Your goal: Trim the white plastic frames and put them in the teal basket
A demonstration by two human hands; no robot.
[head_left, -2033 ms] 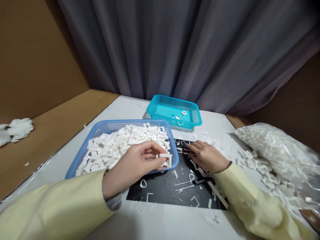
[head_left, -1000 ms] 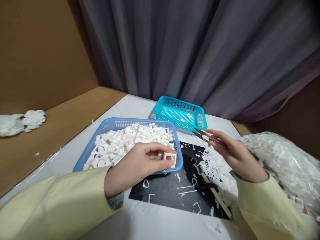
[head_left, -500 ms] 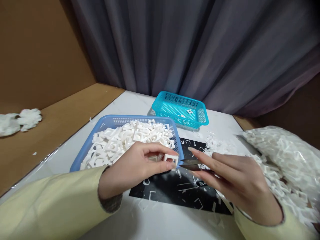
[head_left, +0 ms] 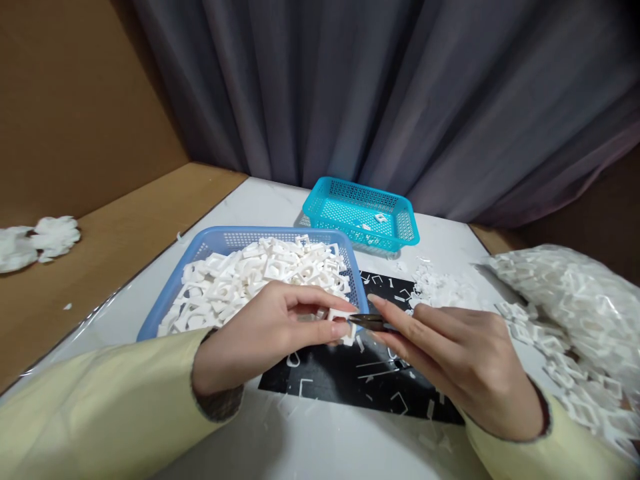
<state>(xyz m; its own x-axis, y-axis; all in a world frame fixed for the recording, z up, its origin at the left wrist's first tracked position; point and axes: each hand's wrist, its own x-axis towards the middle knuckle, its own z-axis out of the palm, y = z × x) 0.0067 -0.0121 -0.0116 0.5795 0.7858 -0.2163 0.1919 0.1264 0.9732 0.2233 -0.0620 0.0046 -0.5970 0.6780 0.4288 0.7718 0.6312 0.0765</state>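
Note:
Thumb and fingers of my left hand (head_left: 265,333) pinch a small white plastic frame (head_left: 347,337) in front of the blue basket's right corner. My right hand (head_left: 460,353) grips a dark metal tool with two pointed blades (head_left: 367,322). Its tips touch or overlap the frame's upper right side, and its rear part is hidden in my palm. Below both hands lies a black mat (head_left: 330,380) strewn with thin white plastic offcuts. The blue basket (head_left: 225,231), close behind my left hand, is heaped with similar white frames.
A turquoise basket (head_left: 360,235) with a few white pieces stands at the back. White scraps (head_left: 443,287) are piled right of the mat. A clear bag (head_left: 575,287) of white parts rests at the right, loose parts spilling beside it. A curtain (head_left: 320,87) hangs behind.
The tool has moved left onto the white frame, and its blades, apart before, now look closed together. My left hand keeps its pinch with little movement.

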